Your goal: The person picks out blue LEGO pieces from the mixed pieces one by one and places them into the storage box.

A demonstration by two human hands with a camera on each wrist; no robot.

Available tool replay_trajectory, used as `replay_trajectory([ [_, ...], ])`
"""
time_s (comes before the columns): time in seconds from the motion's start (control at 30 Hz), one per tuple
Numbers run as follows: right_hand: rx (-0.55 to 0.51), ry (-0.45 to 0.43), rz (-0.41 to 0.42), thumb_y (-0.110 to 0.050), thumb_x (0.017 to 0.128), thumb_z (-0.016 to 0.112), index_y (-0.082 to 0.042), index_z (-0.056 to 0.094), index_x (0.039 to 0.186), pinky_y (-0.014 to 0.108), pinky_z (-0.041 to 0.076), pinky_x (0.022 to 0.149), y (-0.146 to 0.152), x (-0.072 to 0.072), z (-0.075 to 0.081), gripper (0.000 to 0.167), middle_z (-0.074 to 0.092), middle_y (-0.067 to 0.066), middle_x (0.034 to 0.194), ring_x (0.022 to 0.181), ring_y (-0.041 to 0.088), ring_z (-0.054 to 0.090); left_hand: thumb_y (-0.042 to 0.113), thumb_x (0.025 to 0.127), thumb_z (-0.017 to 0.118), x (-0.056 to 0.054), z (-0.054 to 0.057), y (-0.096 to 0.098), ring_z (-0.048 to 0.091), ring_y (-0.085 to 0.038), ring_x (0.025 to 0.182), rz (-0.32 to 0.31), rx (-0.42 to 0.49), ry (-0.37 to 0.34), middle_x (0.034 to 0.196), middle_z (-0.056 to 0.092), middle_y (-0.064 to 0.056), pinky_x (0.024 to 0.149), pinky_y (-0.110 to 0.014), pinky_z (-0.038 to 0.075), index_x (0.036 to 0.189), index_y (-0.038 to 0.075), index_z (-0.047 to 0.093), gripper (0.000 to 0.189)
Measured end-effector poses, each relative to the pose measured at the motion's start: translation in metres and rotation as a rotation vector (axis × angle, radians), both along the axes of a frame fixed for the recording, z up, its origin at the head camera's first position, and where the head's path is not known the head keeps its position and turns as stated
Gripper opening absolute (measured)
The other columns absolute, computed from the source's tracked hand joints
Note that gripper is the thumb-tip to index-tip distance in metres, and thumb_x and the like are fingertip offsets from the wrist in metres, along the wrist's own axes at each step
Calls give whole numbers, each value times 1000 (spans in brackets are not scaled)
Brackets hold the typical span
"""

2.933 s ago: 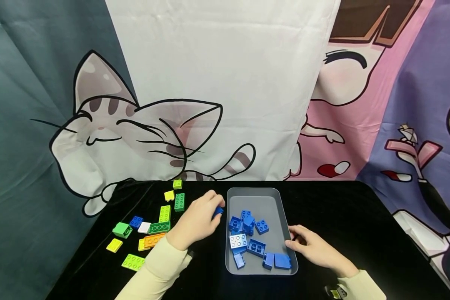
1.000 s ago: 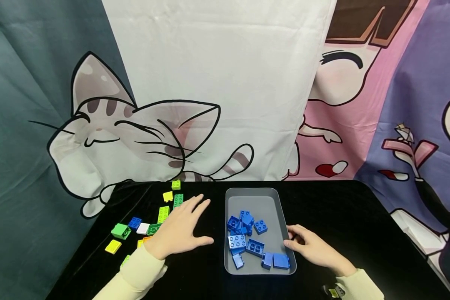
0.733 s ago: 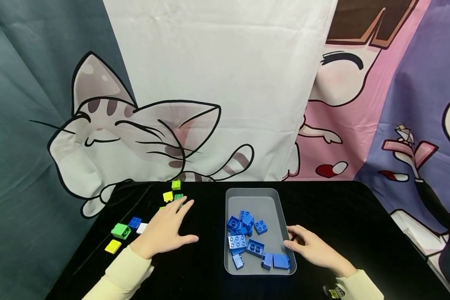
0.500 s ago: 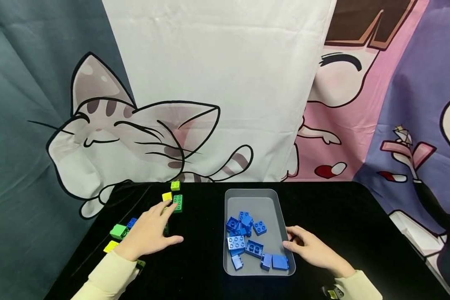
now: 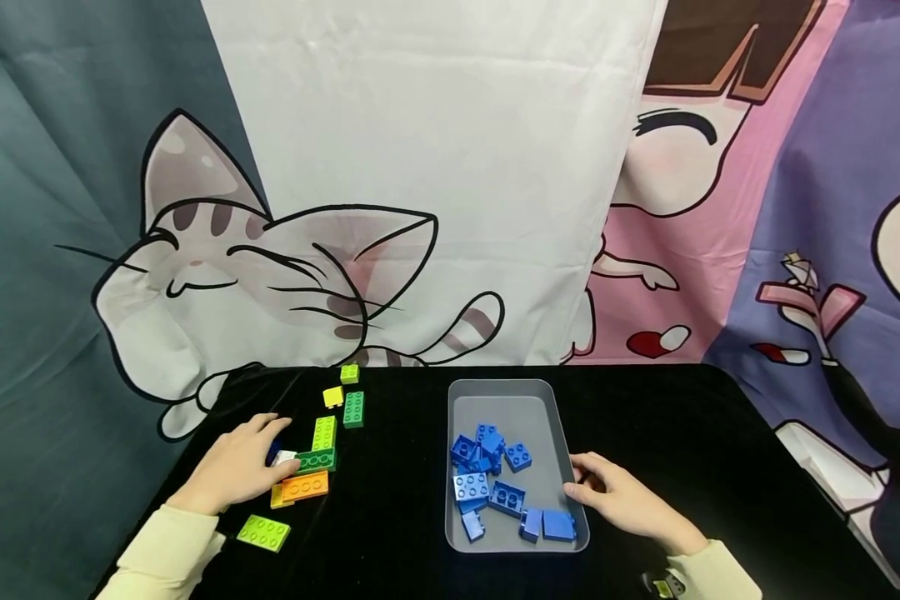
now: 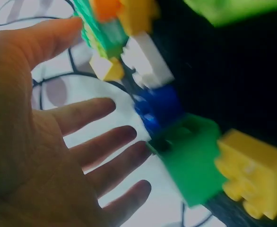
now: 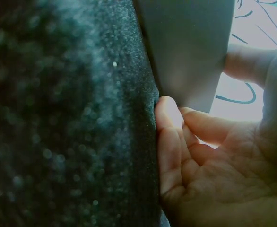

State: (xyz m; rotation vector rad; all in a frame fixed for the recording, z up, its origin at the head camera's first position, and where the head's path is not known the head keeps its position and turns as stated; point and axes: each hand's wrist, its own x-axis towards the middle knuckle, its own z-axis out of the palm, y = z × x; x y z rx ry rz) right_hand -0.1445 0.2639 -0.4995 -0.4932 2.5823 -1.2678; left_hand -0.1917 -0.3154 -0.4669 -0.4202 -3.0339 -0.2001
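Observation:
My left hand [image 5: 234, 467] hovers over the loose bricks on the left, fingers spread and holding nothing. Close to its fingertips in the left wrist view are a blue brick [image 6: 163, 108], a white brick [image 6: 149, 61] and a green brick [image 6: 190, 158]. In the head view the hand hides most of that blue brick [image 5: 273, 451]. My right hand [image 5: 630, 504] holds the right side of a grey tray [image 5: 543, 417], thumb at the rim and fingers bent against the outer wall [image 7: 190, 52]. Several blue bricks [image 5: 507, 497] lie piled in the tray.
Orange [image 5: 305, 486], dark green [image 5: 317, 461] and lime [image 5: 264, 532] bricks lie right of the left hand. Farther back are a green brick [image 5: 354, 409] and a yellow brick [image 5: 333, 397]. A printed curtain [image 5: 450, 167] hangs behind the black cloth [image 5: 645, 417].
My left hand held a blue brick beside the tray earlier. It has let go and swung left, fingers spread, over the loose bricks. My right hand has stayed at the tray.

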Motion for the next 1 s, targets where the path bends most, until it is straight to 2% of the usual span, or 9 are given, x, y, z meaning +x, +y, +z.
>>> replay_trajectory([
  [0.1, -3, -3, 4, -32, 103, 64, -3, 58, 139, 21, 48, 72, 0, 0, -1, 46, 58, 6, 108, 90, 5, 55, 45, 89, 75, -4, -7, -13, 65, -44, 113, 5, -6, -29, 138, 59, -24, 87, -64, 53, 139, 4, 62, 66],
  [0.23, 0, -15, 4, -31, 104, 63, -4, 58, 140, 21, 48, 72, -1, -1, -2, 46, 57, 6, 107, 90, 6, 54, 30, 89, 74, -6, -12, -24, 67, -30, 98, 2, 9, -61, 130, 62, -20, 78, -53, 56, 136, 5, 65, 54],
  [0.43, 4, -5, -1, -32, 103, 64, -4, 59, 139, 21, 48, 72, -1, -1, -1, 46, 57, 6, 108, 90, 6, 54, 21, 91, 73, -11, -13, -27, 56, -15, 80, -26, 15, -74, 115, 64, -13, 67, -38, 50, 126, 6, 71, 38],
  [0.57, 4, 1, -4, -33, 103, 64, -4, 59, 139, 21, 47, 72, -1, 0, -1, 46, 58, 5, 108, 90, 6, 54, 17, 91, 74, -13, -13, -27, 50, -13, 74, -51, 24, -51, 107, 62, -11, 65, -36, 47, 116, 8, 73, 26],
  [0.7, 10, 3, -8, -33, 103, 64, -4, 59, 139, 21, 47, 72, -1, 0, 0, 46, 57, 5, 107, 90, 6, 54, 14, 88, 78, -13, -13, -29, 55, -15, 74, -66, 48, -7, 105, 61, -12, 65, -37, 51, 108, 11, 73, 20],
  [0.87, 17, 5, -13, -32, 103, 64, -3, 59, 139, 21, 47, 72, -1, 0, 0, 46, 57, 5, 107, 90, 6, 54, 8, 83, 82, -12, -11, -31, 57, -15, 76, -68, 57, 17, 101, 62, -9, 65, -38, 53, 104, 13, 72, 24],
  [1.0, 14, 7, -13, -32, 103, 64, -3, 59, 139, 21, 48, 73, -1, 0, 0, 46, 58, 6, 108, 91, 6, 54, 8, 83, 82, -10, -5, -28, 55, -14, 75, -70, 56, 51, 98, 62, -6, 66, -38, 52, 106, 11, 72, 25],
])
